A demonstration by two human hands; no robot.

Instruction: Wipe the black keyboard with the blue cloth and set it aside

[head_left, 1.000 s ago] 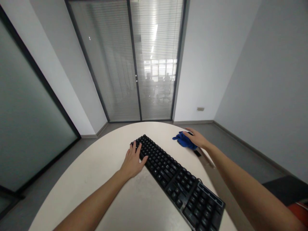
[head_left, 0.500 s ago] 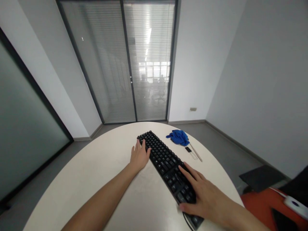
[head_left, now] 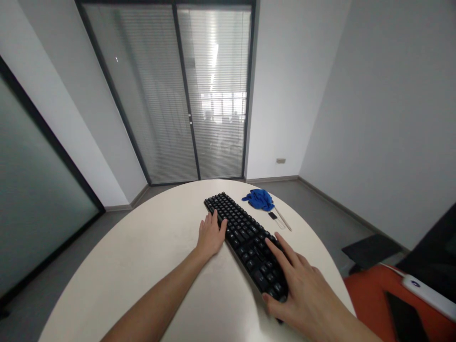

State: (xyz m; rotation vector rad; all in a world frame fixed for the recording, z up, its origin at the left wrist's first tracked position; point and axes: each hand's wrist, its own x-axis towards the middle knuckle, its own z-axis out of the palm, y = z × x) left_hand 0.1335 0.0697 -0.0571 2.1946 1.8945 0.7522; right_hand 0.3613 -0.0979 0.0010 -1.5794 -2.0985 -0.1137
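While both hands (head_left: 210, 237) (head_left: 302, 294) rest flat, fingers released, on keyboard (head_left: 245, 237), blue cloth (head_left: 259, 199) beyond.

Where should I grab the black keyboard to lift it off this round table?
Probably by its two short ends, one hand from each side. The keyboard is long, thin and flat, lying diagonally on the table. The left hand rests at its near long edge and the right hand covers the near end, so sliding each outward reaches the ends.

An office meeting room: glass doors (head_left: 185, 90) with blinds, round white table (head_left: 142, 256), keyboard (head_left: 245, 237).
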